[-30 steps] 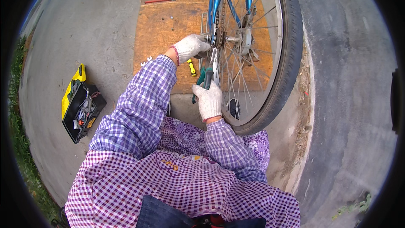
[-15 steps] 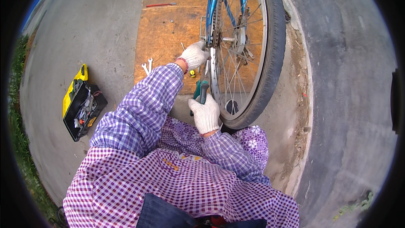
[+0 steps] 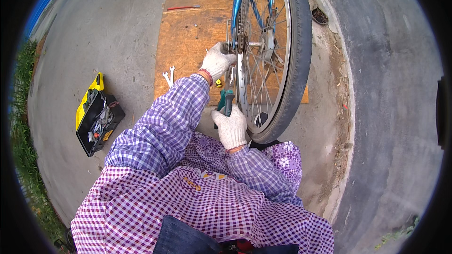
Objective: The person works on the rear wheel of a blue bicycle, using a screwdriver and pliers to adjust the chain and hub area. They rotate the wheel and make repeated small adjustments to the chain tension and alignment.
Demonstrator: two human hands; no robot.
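Right hand (image 3: 231,127) clamped on green-and-black pliers (image 3: 229,102) — they run forward from its grip. Left hand (image 3: 218,61) just left of the chain (image 3: 241,30), fingertips hidden — can't tell its grip. Bicycle wheel (image 3: 298,61) just right of both.

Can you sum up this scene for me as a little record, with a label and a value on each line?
Left hand: white-gloved, near the chain; its grip is unclear
Right hand: white-gloved, holding pliers with green and dark handles
Bicycle wheel: dark tyre, to the right of both hands
Board: orange-brown, beneath part of the wheel
On the board: two wrenches, a red-handled tool
Toolbox: black, open, yellow lid, on the ground at left
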